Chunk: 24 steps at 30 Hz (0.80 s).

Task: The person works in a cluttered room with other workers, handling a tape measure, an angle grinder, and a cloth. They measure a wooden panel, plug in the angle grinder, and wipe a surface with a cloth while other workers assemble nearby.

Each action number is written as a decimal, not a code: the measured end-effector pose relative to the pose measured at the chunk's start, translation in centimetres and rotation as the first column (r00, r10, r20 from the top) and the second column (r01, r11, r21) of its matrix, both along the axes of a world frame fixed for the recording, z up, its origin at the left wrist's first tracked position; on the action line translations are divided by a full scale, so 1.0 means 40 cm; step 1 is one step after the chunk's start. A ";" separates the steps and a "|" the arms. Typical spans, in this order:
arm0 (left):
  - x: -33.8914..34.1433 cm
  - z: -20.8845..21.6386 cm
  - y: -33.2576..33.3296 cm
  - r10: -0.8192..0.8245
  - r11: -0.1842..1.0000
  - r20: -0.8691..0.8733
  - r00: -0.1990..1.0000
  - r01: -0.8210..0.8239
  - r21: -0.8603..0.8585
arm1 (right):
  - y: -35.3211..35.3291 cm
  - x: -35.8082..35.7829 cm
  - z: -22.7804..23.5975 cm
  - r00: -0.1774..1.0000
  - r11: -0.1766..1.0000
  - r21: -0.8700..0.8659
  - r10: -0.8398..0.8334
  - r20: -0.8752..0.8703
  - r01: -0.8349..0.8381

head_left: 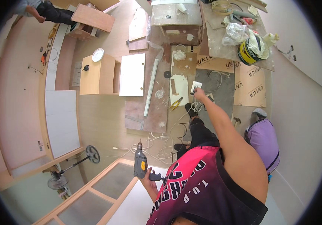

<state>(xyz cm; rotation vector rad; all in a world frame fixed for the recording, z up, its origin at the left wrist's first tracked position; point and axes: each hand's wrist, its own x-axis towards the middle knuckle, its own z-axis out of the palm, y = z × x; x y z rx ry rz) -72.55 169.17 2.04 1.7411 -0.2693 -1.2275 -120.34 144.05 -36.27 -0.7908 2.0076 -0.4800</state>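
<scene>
We see the drill (pixel 140 165) at the left, in the left hand (pixel 150 180), fingers wrapped round its grip; its bit appears clear of any surface, so we judge no drilling under way. Rightward, the right hand (pixel 199 93) meets the white socket block (pixel 196 85); we cannot tell what its fingers grasp, or whether plugging-in is done or left. We count one drill, one pliers (pixel 176 103), one socket block, one hammer (pixel 237 121).
</scene>
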 end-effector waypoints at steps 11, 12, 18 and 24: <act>-0.199 0.159 -0.182 -0.305 0.941 -0.013 0.952 0.304 0.147 | -0.320 -0.068 -0.050 0.665 0.818 -0.155 -0.323 0.673 0.554; -0.206 0.172 -0.169 -0.316 0.935 -0.006 0.949 0.312 0.171 | -0.312 -0.082 -0.023 0.637 0.804 -0.175 -0.296 0.712 0.568; -0.334 0.170 -0.264 -0.368 0.930 -0.055 0.928 0.368 0.002 | -0.042 -0.149 0.216 0.692 0.912 -0.303 0.030 0.722 0.276; -0.424 0.157 -0.296 -0.533 0.837 -0.113 0.839 0.502 -0.220 | 0.605 -0.229 0.491 0.713 0.929 -0.143 -0.156 0.684 0.341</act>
